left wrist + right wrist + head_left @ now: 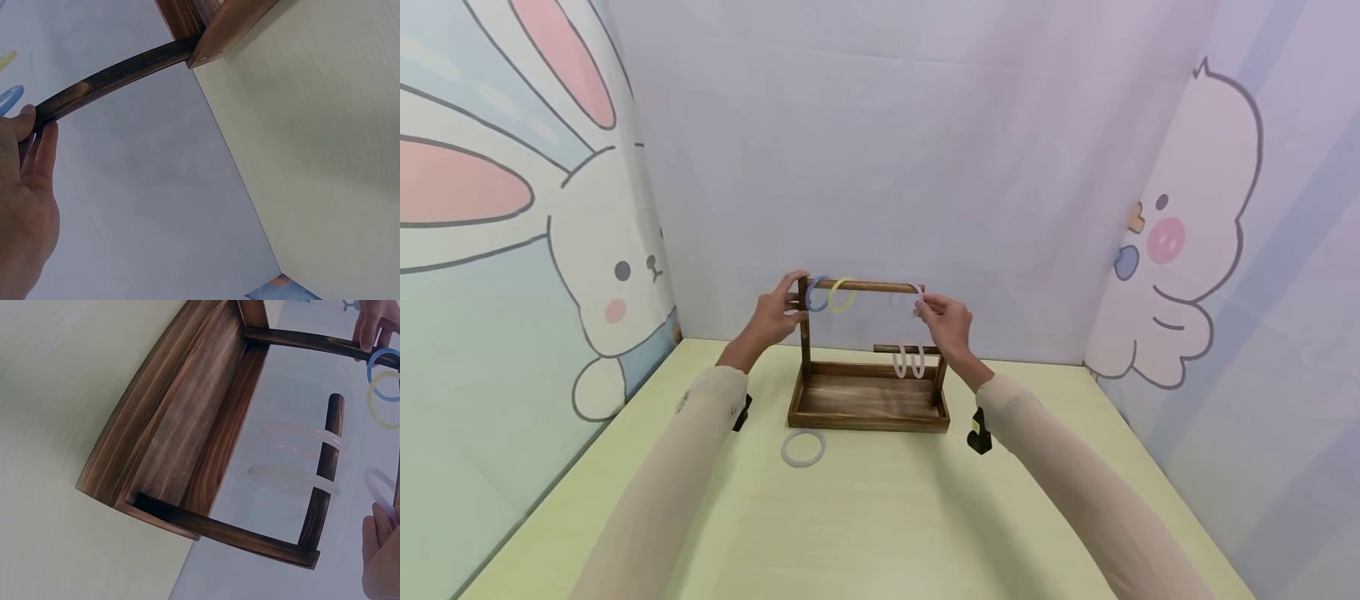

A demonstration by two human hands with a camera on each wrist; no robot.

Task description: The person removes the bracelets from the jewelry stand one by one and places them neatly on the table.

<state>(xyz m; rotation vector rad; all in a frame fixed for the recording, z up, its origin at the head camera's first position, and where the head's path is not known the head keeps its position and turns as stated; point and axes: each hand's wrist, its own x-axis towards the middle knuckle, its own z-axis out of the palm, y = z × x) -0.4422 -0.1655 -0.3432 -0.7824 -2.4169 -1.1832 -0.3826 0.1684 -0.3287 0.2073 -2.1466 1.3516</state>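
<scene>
A brown wooden rack (pixel 868 421) with an upper bar, a lower bar and a tray base stands on the table. My left hand (pixel 769 318) grips the top of its left post, thumb and fingers on either side of the wood. At the right end of the upper bar, my right hand (pixel 949 327) pinches a pale lavender ring (pixel 375 471), which overlaps the bar's tip. A blue ring (pixel 371 370) and a yellow ring (pixel 374 411) hang towards the left end of that bar. Two pale rings (pixel 918 374), one pinkish in the right wrist view, hang on the lower bar.
Another pale ring (pixel 785 451) lies flat on the table (pixel 850 517) in front of the rack's left corner. Behind the rack hangs a plain light cloth backdrop (pixel 880 167), with cartoon-printed panels at both sides.
</scene>
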